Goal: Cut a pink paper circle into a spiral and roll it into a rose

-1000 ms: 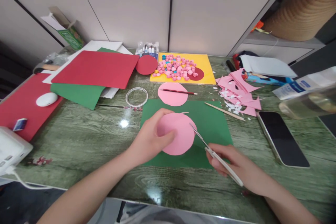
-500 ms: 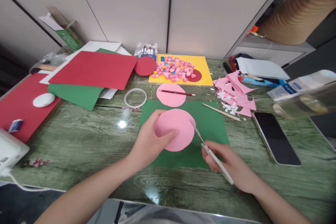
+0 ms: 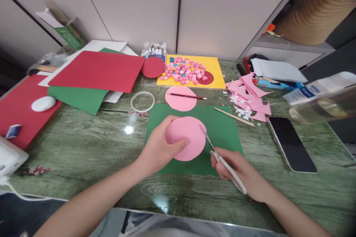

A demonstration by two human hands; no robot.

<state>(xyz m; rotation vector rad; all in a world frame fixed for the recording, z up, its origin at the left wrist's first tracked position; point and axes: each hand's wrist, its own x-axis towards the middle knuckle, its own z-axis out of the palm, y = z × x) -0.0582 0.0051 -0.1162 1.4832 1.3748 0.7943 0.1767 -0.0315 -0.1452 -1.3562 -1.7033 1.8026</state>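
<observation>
A round pink paper (image 3: 191,133) is gripped at its left side by my left hand (image 3: 161,146), with the thumb on top and the fingers hidden beneath. My right hand (image 3: 236,168) holds white-handled scissors (image 3: 226,166), whose blades reach over the right edge of the pink circle. Both hands are above a green sheet (image 3: 222,129) lying on the table. Just behind, a second pink circle (image 3: 178,103) lies flat with a dark red pencil (image 3: 189,96) across it.
Pink scraps (image 3: 250,98), a wooden stick (image 3: 233,116) and a phone (image 3: 290,144) lie to the right. Behind are a yellow sheet (image 3: 218,70) with pink pieces and a red circle (image 3: 153,67). A tape roll (image 3: 142,110) and red sheet (image 3: 97,70) are left.
The scissors and my right hand have shifted slightly left, the blades reaching a little further over the pink circle. My left hand keeps its grip. The view has moved slightly.
</observation>
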